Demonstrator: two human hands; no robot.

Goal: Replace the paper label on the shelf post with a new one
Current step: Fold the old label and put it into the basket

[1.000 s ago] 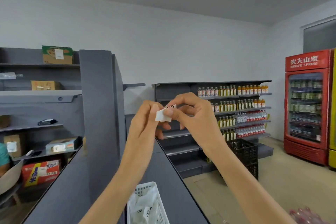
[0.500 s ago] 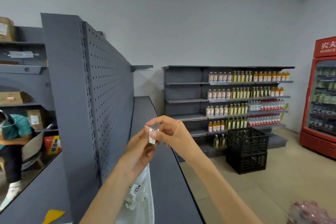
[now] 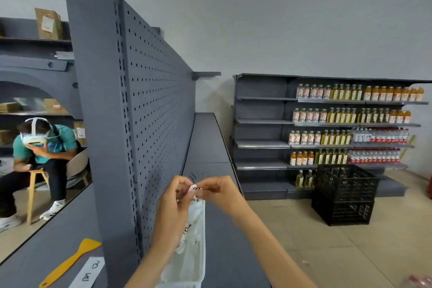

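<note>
Small white paper label [image 3: 194, 188] with dark handwriting, pinched between both hands at mid-frame, over the grey shelf deck [image 3: 210, 145]. Left hand [image 3: 176, 196] closed on its left side, fingertips curled in. Right hand [image 3: 218, 190] closed on its right side, thumb and forefinger on the paper. Label is in the air, not touching any post.

Directly below the hands: white plastic basket [image 3: 202, 252] resting on the deck, with crumpled white paper scraps [image 3: 189, 231] inside. Basket's left side runs close along the pegboard panel [image 3: 159, 110]; exact contact can't be judged.

Slotted shelf post [image 3: 121, 110] stands upright at the panel's near edge, left of the hands and apart from them. Solid grey end panel [image 3: 93, 100] adjoins it further left.

Left of the end panel, on the lower deck: yellow plastic scraper [image 3: 70, 262] lying diagonal, and just beside it a white paper strip [image 3: 90, 272] with handwritten characters.

Deck to the right of the basket is bare out to its front edge; open tan floor [image 3: 339, 248] beyond. Stacked black crates [image 3: 343, 194] sit on the floor well to the right, in front of the stocked bottle shelving [image 3: 350, 124].

Far left, a seated person [image 3: 39, 156] wearing a headset, behind the gondola, well apart.
</note>
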